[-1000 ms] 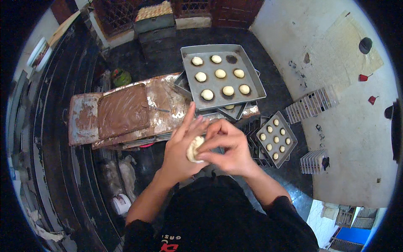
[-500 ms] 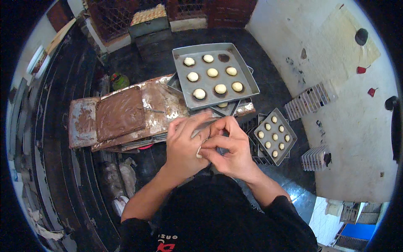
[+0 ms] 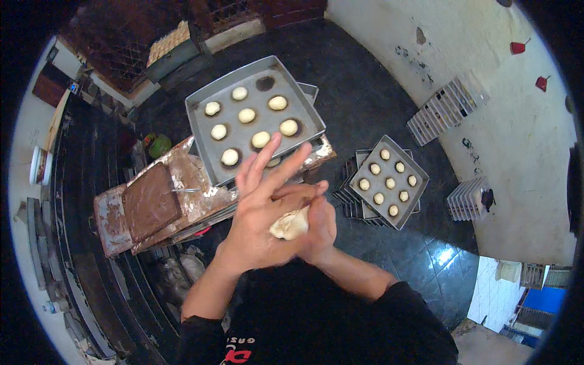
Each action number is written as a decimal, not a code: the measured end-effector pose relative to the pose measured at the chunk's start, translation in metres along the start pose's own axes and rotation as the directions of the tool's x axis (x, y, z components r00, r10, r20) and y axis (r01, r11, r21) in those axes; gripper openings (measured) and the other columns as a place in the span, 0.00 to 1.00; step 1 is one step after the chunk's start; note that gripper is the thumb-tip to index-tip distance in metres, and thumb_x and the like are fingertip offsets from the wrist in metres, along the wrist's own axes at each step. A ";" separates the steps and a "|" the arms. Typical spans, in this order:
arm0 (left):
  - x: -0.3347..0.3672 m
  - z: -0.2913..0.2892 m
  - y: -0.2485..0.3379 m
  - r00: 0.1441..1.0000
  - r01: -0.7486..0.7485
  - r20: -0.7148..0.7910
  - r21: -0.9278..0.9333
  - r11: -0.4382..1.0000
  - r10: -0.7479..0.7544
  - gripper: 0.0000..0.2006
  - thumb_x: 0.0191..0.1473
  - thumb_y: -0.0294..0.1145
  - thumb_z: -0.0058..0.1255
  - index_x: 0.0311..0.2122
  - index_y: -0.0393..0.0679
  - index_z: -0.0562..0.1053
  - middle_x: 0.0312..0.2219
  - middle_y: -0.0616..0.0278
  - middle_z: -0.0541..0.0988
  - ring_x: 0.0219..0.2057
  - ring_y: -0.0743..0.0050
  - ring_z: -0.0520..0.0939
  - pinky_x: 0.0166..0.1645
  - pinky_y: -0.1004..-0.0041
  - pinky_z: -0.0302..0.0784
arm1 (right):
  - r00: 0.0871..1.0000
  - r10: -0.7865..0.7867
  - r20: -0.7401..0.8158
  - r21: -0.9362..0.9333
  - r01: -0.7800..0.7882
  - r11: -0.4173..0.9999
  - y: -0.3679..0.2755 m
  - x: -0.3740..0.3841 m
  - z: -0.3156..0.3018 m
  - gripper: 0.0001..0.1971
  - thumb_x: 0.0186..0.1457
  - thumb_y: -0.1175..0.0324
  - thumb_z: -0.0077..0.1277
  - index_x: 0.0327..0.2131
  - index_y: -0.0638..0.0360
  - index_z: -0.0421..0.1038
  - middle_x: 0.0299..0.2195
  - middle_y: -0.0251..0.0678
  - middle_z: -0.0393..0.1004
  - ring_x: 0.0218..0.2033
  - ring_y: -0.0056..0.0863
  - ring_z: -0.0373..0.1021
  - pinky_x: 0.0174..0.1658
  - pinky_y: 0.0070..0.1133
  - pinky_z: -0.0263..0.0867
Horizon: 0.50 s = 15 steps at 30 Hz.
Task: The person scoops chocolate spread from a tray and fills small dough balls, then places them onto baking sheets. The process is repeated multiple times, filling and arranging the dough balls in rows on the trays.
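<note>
A pale piece of dough [image 3: 289,224] lies cupped between my hands, in front of my chest. My left hand [image 3: 252,210] supports it in the palm, with its long fingers stretched out past it. Around the dough's right side curls my right hand [image 3: 322,228], its thumb pressed against it. A dark smear shows near the fingers, just above the dough; how the far side is gripped is hidden. Just beyond my left fingertips is a grey metal tray [image 3: 240,131] bearing several round dough balls [image 3: 247,115]. One dark round mark [image 3: 265,83] on it has no ball.
A brown spread-covered slab [image 3: 152,201] lies on the smeared board [image 3: 191,164] at left, with a thin metal tool [image 3: 185,190]. Stacked trays [image 3: 404,198] with dough balls stand at right on the dark floor. Pale slatted racks [image 3: 444,109] lean by the wall.
My right hand has gone from pinching with its fingertips to wrapping around the dough, which shows more now. My left fingers are more spread. The view has shifted, so the tray appears further left.
</note>
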State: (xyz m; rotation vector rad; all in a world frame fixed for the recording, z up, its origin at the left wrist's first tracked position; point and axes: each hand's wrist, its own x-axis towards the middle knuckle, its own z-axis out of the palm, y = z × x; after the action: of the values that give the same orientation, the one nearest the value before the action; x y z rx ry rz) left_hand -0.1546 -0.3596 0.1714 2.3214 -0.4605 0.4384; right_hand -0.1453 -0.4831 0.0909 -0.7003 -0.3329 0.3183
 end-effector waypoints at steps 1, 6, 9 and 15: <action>0.008 0.012 -0.002 0.999 -0.030 0.026 0.061 0.998 0.028 0.20 0.54 0.42 0.57 0.50 0.47 0.80 0.65 0.32 0.56 0.69 0.39 0.56 0.68 0.48 0.44 | 0.997 0.073 -0.015 0.138 -0.070 0.988 -0.012 0.004 -0.005 0.28 0.71 0.51 0.35 0.58 0.70 0.61 0.51 0.45 0.70 0.52 0.32 0.70 0.55 0.26 0.66; 0.046 0.052 0.015 0.978 0.044 -0.187 -0.256 0.966 -0.094 0.26 0.47 0.44 0.64 0.51 0.42 0.79 0.66 0.27 0.49 0.67 0.43 0.58 0.65 0.53 0.54 | 0.936 -0.252 -0.246 0.126 0.288 0.949 -0.052 0.029 0.004 0.20 0.72 0.58 0.35 0.52 0.68 0.65 0.57 0.56 0.67 0.61 0.49 0.64 0.62 0.44 0.63; 0.060 0.062 0.010 0.957 -0.082 -0.288 -0.361 0.929 -0.027 0.33 0.38 0.43 0.73 0.50 0.36 0.78 0.55 0.37 0.66 0.58 0.53 0.69 0.56 0.62 0.70 | 0.860 -0.493 -0.133 -0.108 0.482 0.869 -0.070 0.048 -0.027 0.16 0.71 0.63 0.37 0.50 0.67 0.66 0.56 0.56 0.68 0.61 0.51 0.64 0.61 0.45 0.64; 0.072 0.089 0.007 0.968 -0.126 -0.249 -0.471 0.873 0.005 0.15 0.42 0.23 0.69 0.39 0.38 0.83 0.31 0.58 0.82 0.29 0.72 0.82 0.35 0.75 0.79 | 0.797 -0.604 -0.017 -0.343 0.563 0.752 -0.089 0.058 -0.064 0.13 0.69 0.68 0.38 0.46 0.70 0.68 0.52 0.59 0.69 0.57 0.53 0.68 0.61 0.44 0.65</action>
State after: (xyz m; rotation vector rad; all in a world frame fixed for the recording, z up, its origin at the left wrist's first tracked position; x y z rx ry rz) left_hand -0.0785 -0.4416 0.1457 1.7441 -0.4690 0.5590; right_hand -0.0519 -0.5606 0.1156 -0.8931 -0.4709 -0.3967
